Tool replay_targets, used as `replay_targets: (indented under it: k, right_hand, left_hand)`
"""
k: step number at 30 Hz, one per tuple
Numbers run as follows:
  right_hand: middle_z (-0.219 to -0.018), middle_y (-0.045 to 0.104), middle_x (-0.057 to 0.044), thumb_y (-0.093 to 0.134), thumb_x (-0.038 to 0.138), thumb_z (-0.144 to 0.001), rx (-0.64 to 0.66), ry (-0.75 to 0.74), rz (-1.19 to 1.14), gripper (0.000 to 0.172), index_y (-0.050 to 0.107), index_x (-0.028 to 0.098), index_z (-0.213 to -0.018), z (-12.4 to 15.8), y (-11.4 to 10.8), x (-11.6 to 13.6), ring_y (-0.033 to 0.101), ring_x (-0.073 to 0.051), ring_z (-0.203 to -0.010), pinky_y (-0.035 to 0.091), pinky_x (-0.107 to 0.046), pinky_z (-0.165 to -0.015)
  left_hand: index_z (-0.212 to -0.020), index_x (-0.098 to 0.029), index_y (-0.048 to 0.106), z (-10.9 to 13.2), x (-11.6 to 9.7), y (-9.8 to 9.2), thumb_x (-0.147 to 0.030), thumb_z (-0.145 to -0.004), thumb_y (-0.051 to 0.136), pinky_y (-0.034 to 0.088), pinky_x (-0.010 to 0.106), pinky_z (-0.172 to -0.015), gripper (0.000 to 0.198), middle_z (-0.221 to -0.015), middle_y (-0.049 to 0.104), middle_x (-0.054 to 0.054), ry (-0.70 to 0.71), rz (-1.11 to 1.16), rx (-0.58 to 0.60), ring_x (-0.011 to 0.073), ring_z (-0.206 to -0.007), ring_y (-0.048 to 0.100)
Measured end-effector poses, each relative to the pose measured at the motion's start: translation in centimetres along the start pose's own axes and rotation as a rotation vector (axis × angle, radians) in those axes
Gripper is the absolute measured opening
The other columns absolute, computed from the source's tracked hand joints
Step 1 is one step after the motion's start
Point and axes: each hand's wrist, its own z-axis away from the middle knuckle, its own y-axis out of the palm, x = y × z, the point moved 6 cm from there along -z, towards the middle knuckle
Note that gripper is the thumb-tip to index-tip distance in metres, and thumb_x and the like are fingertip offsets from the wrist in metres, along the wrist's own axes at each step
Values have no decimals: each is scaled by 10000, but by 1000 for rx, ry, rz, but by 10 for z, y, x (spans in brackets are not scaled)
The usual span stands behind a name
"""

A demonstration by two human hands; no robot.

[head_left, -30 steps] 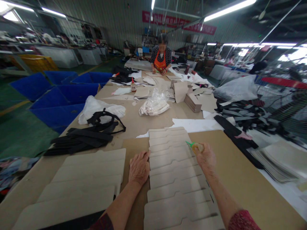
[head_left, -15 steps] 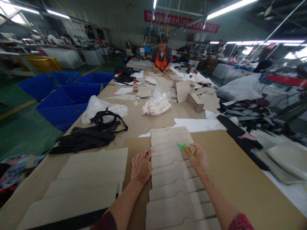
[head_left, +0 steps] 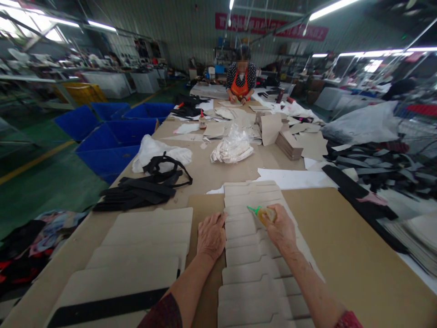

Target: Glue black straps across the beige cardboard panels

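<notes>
My right hand (head_left: 282, 228) is closed round a small amber bottle (head_left: 264, 216) with a green nozzle, which points left over a column of overlapping beige card pieces (head_left: 244, 250). At the left edge of that column lies my left hand (head_left: 210, 234), its fingers spread a little and holding nothing, the fingertips touching the cards. The column rests on a brown board (head_left: 327, 237). More beige cards (head_left: 146, 232) overlap on the left, with a black strip (head_left: 109, 308) across the nearest one.
Black strips (head_left: 136, 193) and a white plastic bag (head_left: 143, 152) lie at the left. A clear bag (head_left: 234, 148) and card stacks (head_left: 288, 145) stand farther back. Across the table is a person in an orange apron (head_left: 240, 89). Blue bins (head_left: 112, 150) stand beside the table.
The whole view has shifted, so the scene sits farther right. Against the cards, the nozzle in my right hand has moved left. My left hand stays by the column's edge.
</notes>
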Motion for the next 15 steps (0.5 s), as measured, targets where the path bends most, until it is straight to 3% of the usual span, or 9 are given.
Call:
replay_targets:
  k: [15]
  right_hand:
    - [-957, 609, -19, 555, 319, -856, 74, -89, -74, 129, 571, 246, -961, 25, 36, 51, 577, -195, -853, 409, -302, -733]
  left_hand:
    - [-1347, -312, 520, 1, -1, 0, -161, -844, 465, 360, 405, -935, 528, -1325, 574, 11, 12, 15, -14, 236, -1124, 482]
